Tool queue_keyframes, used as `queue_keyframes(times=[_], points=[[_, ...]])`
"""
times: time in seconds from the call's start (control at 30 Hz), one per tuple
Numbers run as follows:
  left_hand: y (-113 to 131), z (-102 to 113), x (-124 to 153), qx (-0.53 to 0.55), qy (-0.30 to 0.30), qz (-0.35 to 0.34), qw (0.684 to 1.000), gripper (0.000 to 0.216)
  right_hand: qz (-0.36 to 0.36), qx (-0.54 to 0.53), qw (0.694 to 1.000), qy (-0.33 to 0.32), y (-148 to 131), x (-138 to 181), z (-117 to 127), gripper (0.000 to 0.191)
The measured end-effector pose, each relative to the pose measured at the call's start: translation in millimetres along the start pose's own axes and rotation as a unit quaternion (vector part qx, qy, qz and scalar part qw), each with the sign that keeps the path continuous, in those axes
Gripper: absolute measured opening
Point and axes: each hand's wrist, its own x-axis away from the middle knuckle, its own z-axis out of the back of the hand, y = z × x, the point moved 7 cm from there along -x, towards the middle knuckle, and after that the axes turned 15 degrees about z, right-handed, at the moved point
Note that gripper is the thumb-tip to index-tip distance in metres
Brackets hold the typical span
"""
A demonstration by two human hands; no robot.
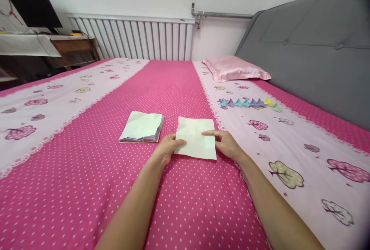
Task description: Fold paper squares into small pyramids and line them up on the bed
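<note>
Between my two hands is a single square sheet of pale green paper [195, 142], flat and unfolded, held just over the pink dotted bedsheet. My left hand [167, 147] grips its left edge, thumb on top and the other fingers underneath. At the right edge, my right hand [227, 142] pinches the sheet, with one finger stretched across its upper face. A stack of square paper [143, 125] lies to the left, pale green on top with other colours showing at its side. Off to the right stands a row of small folded paper shapes [245, 103] in blue, purple, yellow and green.
A pink satin pillow [234, 68] lies at the far right, against the grey padded headboard [312, 45]. Behind the bed runs a white radiator [135, 38] with a pipe [225, 14]. A desk [72, 45] with a black monitor [34, 9] stands at the far left.
</note>
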Motion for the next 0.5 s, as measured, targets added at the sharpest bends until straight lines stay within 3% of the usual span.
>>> queue_keyframes(times=[0.13,0.3,0.5], points=[[10,-7,6,0.022,-0.039,-0.072,0.996,0.039,0.004,-0.056,0.997,0.044,-16,-3,3,0.034],[16,-4,9,0.053,-0.012,-0.126,0.991,0.043,-0.021,-0.117,0.991,0.059,-30,-3,3,0.042],[19,-7,11,0.066,-0.004,-0.157,0.985,0.036,0.011,-0.157,0.984,0.081,-47,-4,1,0.041]])
